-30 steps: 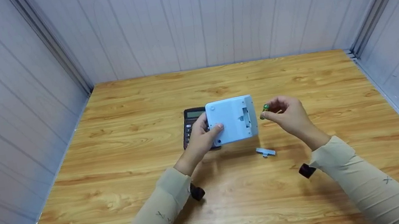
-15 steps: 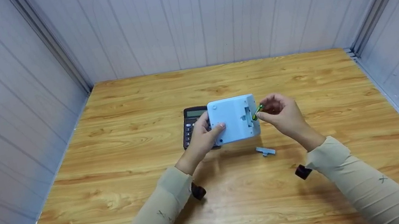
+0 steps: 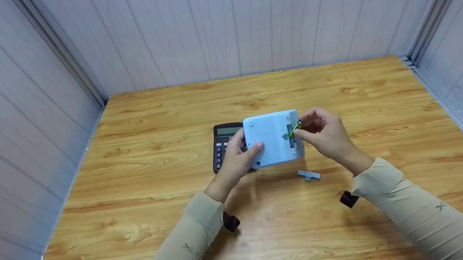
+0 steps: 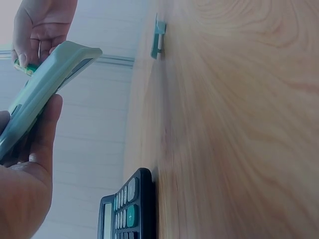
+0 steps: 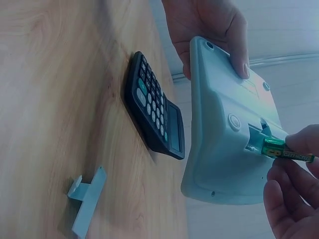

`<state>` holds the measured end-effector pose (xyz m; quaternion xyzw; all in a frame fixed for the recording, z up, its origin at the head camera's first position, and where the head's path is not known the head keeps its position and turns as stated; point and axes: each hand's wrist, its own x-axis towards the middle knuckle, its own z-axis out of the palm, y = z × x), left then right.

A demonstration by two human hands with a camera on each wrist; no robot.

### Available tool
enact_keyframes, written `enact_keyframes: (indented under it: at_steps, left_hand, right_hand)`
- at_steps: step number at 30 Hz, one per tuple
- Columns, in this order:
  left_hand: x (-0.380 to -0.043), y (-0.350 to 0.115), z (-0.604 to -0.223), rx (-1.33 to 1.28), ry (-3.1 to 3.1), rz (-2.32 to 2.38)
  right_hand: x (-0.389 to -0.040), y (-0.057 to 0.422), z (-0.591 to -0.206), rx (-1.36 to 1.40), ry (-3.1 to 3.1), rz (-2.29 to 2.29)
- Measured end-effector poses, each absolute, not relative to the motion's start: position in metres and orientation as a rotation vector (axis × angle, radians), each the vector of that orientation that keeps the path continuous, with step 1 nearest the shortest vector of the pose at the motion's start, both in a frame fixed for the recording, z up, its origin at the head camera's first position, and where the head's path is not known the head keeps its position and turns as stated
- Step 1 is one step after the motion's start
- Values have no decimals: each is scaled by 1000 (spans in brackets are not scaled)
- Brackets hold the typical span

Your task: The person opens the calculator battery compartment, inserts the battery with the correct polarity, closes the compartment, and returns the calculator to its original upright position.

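Note:
My left hand (image 3: 236, 159) grips a light-blue calculator (image 3: 268, 140) by its left edge, thumb on the back, which faces up towards the head camera. Its battery slot (image 5: 255, 138) lies uncovered near the right edge. With thumb and fingers, my right hand (image 3: 329, 135) pinches a green battery (image 5: 284, 150), tilted, one end right at the slot's opening. On the table below lies the small light-blue battery cover (image 3: 309, 175), tab attached. The light-blue calculator's keys are hidden from the head view.
Behind the left hand, a black calculator (image 3: 218, 152) lies face up on the wooden table (image 3: 156, 128), partly covered by the hand and the light-blue one. Pale panel walls (image 3: 213, 20) stand at the back and both sides. Dark wrist cameras (image 3: 231, 222) hang beneath the sleeves.
My right hand has moved left, bringing the battery from beside the light-blue calculator over to its slot. The light-blue calculator has shifted slightly right in my left hand.

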<state>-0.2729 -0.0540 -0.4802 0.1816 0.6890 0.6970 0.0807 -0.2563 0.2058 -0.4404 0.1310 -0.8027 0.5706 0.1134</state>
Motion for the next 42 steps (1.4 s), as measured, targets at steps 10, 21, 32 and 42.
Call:
enact_keyframes:
  at_steps: [10,21,32,42]
  left_hand:
    - [-270,-52,-479,531,2066,2060]
    - [-268,-51,-479,549,2048,2081]
    - [-267,-52,-481,551,2057,2056]
    - [-266,-52,-480,545,2038,2058]
  right_hand:
    - [-257,207,-446,423,-2355,1639]
    - [-255,207,-448,433,-2407,1629]
    - [-254,207,-448,389,-2443,1607]
    - [-257,210,-446,284,-2449,1743]
